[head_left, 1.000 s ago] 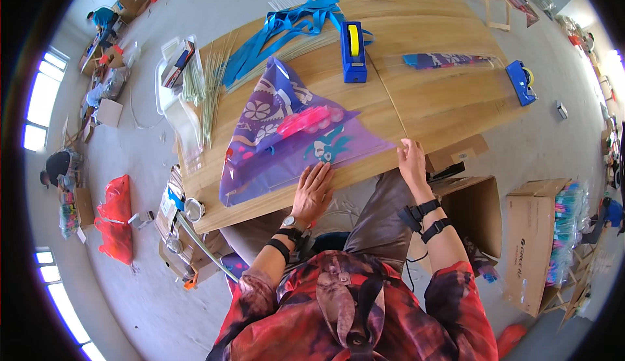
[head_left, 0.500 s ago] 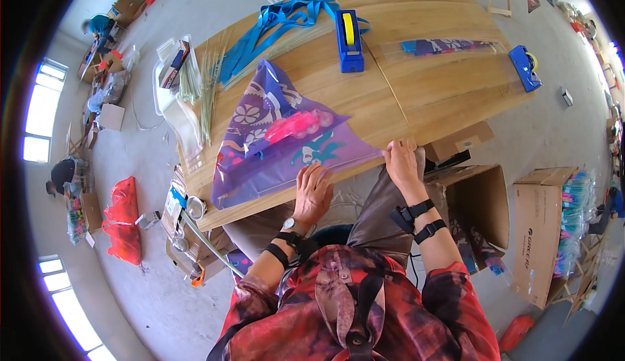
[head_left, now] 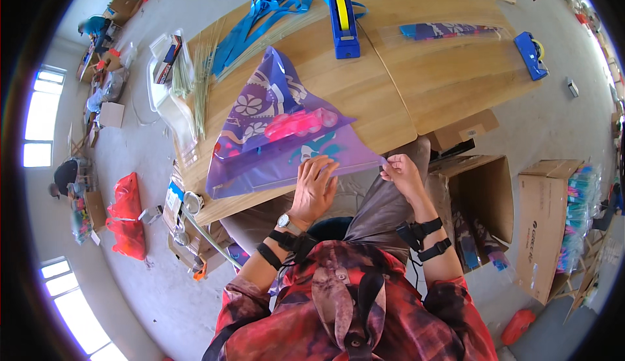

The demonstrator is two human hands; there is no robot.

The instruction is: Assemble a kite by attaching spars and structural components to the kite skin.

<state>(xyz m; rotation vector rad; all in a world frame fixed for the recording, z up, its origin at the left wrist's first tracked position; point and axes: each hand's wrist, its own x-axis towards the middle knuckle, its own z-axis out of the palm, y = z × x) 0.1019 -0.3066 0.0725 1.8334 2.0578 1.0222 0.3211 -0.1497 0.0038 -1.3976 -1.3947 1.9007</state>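
Wooden table (head_left: 390, 94) bears purple kite (head_left: 273, 126), tape dispensers (head_left: 343, 19).

Pale grey concrete floor (head_left: 163, 296) runs all round a long wooden table (head_left: 403, 81), bright windows (head_left: 39, 123) glare along the left wall, and open cardboard boxes (head_left: 547, 218) crowd the floor on the right.

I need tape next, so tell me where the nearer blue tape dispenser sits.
In the head view, the blue tape dispenser stands at the wooden table's far side, just beyond the purple kite, beside the blue ribbons.
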